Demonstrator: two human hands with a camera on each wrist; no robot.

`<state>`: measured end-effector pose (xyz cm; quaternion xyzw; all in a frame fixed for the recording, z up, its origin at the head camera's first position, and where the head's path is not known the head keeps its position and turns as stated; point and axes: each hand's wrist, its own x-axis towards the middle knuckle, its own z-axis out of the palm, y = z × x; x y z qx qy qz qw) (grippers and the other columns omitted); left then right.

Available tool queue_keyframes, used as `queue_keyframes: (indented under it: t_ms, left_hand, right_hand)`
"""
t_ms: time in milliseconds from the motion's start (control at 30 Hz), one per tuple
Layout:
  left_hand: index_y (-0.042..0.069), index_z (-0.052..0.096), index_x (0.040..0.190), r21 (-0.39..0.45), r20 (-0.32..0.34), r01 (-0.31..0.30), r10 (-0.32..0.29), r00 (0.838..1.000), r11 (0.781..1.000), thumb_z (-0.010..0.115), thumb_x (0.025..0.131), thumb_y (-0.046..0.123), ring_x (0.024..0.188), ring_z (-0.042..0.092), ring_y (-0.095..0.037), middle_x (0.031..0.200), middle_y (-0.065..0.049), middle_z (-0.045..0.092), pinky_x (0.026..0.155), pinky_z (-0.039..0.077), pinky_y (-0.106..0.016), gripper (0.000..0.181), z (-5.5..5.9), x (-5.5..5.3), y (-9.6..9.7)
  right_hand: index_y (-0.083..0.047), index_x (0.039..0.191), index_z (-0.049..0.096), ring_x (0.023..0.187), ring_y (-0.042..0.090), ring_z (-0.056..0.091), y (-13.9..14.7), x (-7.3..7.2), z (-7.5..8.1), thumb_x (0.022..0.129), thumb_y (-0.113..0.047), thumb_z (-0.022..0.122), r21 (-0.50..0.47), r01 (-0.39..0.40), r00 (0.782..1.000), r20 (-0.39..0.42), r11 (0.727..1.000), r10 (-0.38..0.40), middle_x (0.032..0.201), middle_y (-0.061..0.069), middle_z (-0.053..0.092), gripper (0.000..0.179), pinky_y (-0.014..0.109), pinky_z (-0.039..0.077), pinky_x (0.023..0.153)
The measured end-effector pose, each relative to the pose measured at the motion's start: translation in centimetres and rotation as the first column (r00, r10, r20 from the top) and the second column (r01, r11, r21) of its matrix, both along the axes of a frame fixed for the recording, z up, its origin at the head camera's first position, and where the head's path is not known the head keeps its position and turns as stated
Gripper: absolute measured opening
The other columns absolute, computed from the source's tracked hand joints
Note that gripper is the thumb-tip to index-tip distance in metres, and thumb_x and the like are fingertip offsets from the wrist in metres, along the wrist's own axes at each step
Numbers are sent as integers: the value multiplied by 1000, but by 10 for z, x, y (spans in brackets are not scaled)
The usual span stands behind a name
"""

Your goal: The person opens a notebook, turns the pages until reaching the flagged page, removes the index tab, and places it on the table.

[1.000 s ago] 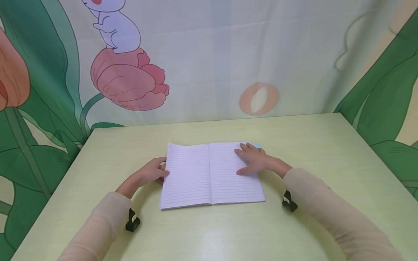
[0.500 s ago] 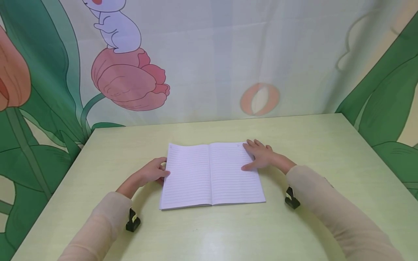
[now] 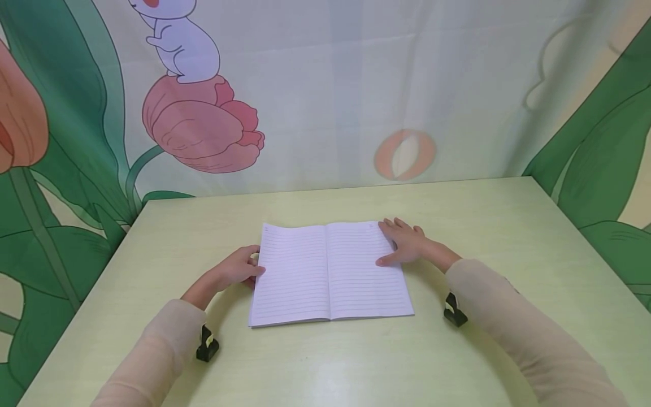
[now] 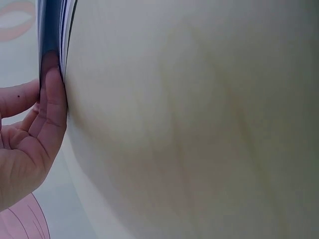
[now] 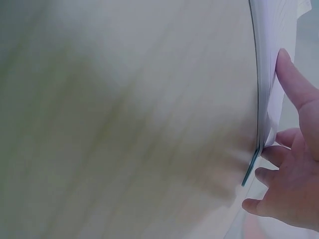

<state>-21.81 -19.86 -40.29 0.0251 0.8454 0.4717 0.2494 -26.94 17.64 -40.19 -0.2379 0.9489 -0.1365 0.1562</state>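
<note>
An open notebook point(image 3: 292, 282) with lined, blank pages lies flat in the middle of the table. At its left edge my left hand point(image 3: 235, 267) pinches some leaves, thumb on top of the page. In the left wrist view, fingers point(image 4: 54, 99) reach in between the leaves and a blue inner layer. Over the upper right corner of the notebook my right hand point(image 3: 405, 242) rests with spread fingers, its thumb on the right page. The right wrist view shows the thumb point(image 5: 294, 82) against the page and a teal cover edge point(image 5: 249, 169) jutting near the fingertips.
The pale wooden table point(image 3: 325, 362) extends around the notebook on every side. Behind it hangs a curtain point(image 3: 325, 113) printed with flowers, leaves and a white animal. A small black device sits at each wrist, such as the right one point(image 3: 455, 311).
My right hand has slid outward to the right and slightly up along the page, then stopped. The blue corner beside it is no longer visible in the head view. My left hand has stayed put.
</note>
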Motion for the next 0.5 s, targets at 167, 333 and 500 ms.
queue_keyframes:
  t_ms: [167, 333, 500]
  left_hand:
    - [-9, 25, 135, 12, -4, 2, -2, 1000, 1000, 48, 90, -5, 68, 62, -20, 91, -19, 63, 64, 51, -34, 51, 0, 0, -1]
    - [-10, 25, 135, 15, -8, 6, -6, 1000, 1000, 47, 90, -5, 67, 62, -20, 91, -20, 63, 64, 51, -35, 51, 0, 0, -1]
    - [-9, 26, 135, 9, -2, -2, 2, 1000, 1000, 48, 90, -5, 68, 62, -21, 92, -19, 63, 64, 52, -34, 51, 0, 0, -1]
  right_hand:
    - [2, 144, 15, 133, 41, 9, -1, 4, 3, 78, -45, 66, -25, 5, 1000, -6, 1000, -6, 146, 23, 18, 95, 63, 10, 98]
    - [2, 144, 15, 133, 42, 12, -3, 5, 3, 79, -43, 66, -71, 6, 1000, 9, 997, -5, 144, 24, 22, 94, 62, 11, 99]
    - [5, 142, 17, 131, 41, 20, -5, 4, 2, 83, -42, 62, -184, -10, 999, 40, 983, 18, 141, 27, 26, 88, 54, 17, 103]
